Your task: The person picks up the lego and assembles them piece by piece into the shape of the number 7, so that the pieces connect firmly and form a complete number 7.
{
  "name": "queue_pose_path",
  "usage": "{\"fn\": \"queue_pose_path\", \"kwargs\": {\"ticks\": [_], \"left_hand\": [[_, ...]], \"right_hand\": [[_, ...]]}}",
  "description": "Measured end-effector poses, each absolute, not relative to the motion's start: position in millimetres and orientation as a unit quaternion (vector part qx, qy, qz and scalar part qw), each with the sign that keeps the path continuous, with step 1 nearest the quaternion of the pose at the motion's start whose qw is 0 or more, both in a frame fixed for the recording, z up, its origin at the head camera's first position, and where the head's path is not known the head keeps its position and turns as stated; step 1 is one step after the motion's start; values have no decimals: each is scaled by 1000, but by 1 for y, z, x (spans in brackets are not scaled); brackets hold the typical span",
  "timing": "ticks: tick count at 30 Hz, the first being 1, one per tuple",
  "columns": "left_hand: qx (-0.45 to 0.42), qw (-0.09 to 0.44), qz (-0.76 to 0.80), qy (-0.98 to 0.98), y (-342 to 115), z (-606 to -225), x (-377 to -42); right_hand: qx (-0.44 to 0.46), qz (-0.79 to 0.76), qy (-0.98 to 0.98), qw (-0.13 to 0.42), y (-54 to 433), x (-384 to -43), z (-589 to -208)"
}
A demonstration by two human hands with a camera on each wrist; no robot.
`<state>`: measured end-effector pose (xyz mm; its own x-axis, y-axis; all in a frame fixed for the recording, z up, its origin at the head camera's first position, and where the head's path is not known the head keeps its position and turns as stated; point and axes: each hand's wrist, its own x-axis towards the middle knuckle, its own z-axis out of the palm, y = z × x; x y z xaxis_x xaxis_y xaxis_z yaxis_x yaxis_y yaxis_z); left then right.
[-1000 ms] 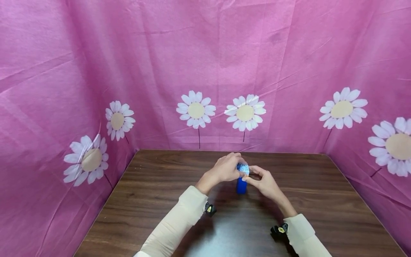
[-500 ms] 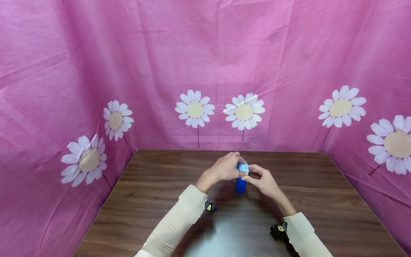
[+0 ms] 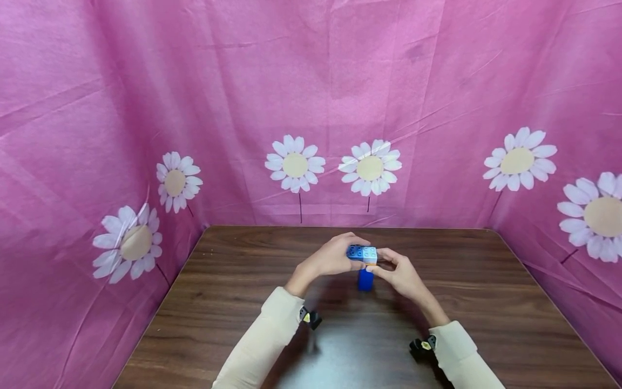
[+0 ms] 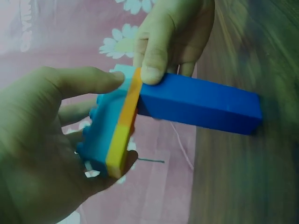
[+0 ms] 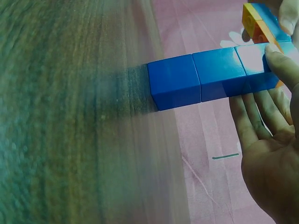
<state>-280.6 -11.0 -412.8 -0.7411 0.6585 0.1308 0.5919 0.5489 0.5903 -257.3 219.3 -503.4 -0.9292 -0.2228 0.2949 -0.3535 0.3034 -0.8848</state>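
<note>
A column of stacked blue toy bricks (image 5: 173, 83) stands upright, its foot at the tabletop. Across its top runs a thin orange and yellow layer (image 4: 124, 123), overhanging to the left. A blue toy brick (image 3: 355, 252) and a light blue toy brick (image 3: 370, 254) lie side by side on that layer, studs up. My left hand (image 3: 335, 255) holds the overhanging blue end between thumb and fingers, its thumb reaching the light blue brick in the left wrist view. My right hand (image 3: 402, 275) pinches the column's upper end, thumb in front and fingers behind.
The brown wood-grain table (image 3: 218, 324) reaches back to a pink cloth (image 3: 233, 97) printed with white daisies, which also hangs along both sides. Black wrist cameras (image 3: 312, 319) hang below the sleeves, close above the table.
My left hand has shifted left along the top bricks, uncovering the studs of the blue brick. My right hand and the column have hardly moved.
</note>
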Motion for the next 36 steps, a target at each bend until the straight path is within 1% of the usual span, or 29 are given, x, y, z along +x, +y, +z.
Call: {"fn": "queue_pose_path", "kwargs": {"ticks": [4, 11, 18, 21, 36], "left_hand": [[344, 43, 371, 861, -23, -424, -278], [299, 26, 476, 826, -42, -446, -274], [226, 42, 588, 775, -54, -463, -267], [209, 47, 627, 749, -55, -468, -267], [191, 37, 664, 722, -52, -479, -269]], "right_hand": [[175, 549, -815, 57, 220, -257, -503], [146, 533, -832, 50, 219, -256, -505], [145, 534, -832, 46, 219, -254, -505], [147, 542, -826, 46, 219, -255, -505], [161, 541, -825, 25, 217, -250, -514]]}}
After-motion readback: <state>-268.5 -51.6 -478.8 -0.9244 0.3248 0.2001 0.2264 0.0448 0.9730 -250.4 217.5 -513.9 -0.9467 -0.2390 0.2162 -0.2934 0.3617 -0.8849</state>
